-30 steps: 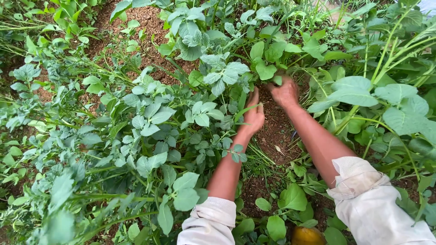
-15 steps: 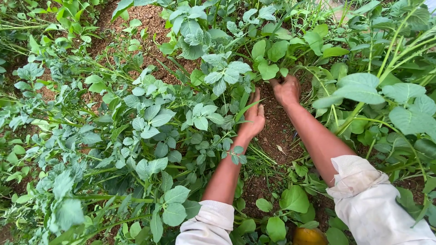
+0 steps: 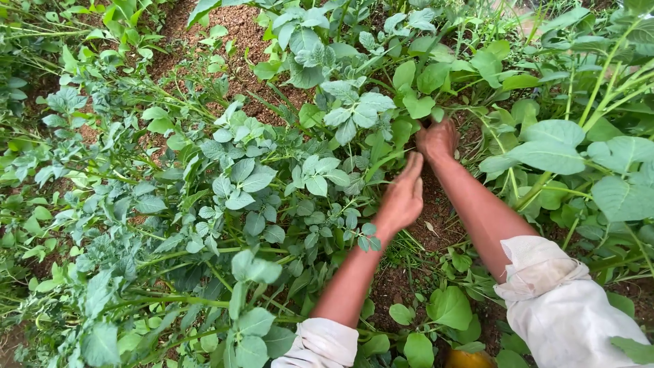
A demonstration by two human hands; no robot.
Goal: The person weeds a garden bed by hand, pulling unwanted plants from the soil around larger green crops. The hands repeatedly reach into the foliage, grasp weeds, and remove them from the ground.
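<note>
Green stems [image 3: 381, 163] lie against the left hand [image 3: 403, 197], whose fingers [image 3: 413, 169] now stretch nearly straight up along them, loose rather than clenched, little changed since a second ago. The right hand [image 3: 437, 140] has stayed just beyond at the plant's base, its fingers curled down into the leaves [image 3: 419, 102] so their grip cannot be told. Reddish soil [image 3: 436, 225] shows between both forearms.

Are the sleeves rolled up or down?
Rolled up: both white sleeves bunch near the elbows, forearms bare down to the left hand and right hand.
</note>
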